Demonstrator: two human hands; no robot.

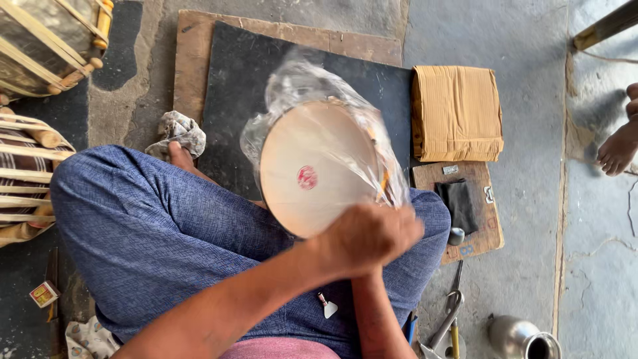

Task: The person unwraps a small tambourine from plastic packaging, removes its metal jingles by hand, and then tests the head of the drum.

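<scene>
The round, pale tan disc (312,169) with a small red mark at its middle stands tilted over the person's crossed legs, above the blue trousers (159,233), and a crumpled clear plastic sheet (299,83) is wrapped about its upper rim. At its lower edge the two hands overlap. The left hand (372,236) lies on top, clenched around the rim and the gathered plastic. The right hand is hidden beneath it, only its forearm (375,319) showing, so I cannot tell how it grips.

To handle the disc well, I judge the rim should be held firmly while the plastic is kept taut and drawn evenly — a slack fold would bunch against the face.

Counted outward: one disc, one plastic sheet, one dark slab (232,86) lying on one wooden board (199,46), one crumpled grey rag (178,131) beside a bare foot, one folded tan cloth (456,113), one small wooden block (475,213) bearing one black pad (458,203). A steel pot (522,338) and a few metal tools (448,319) lie near the right knee — two bamboo-framed drums (40,100) stand at the left.
</scene>
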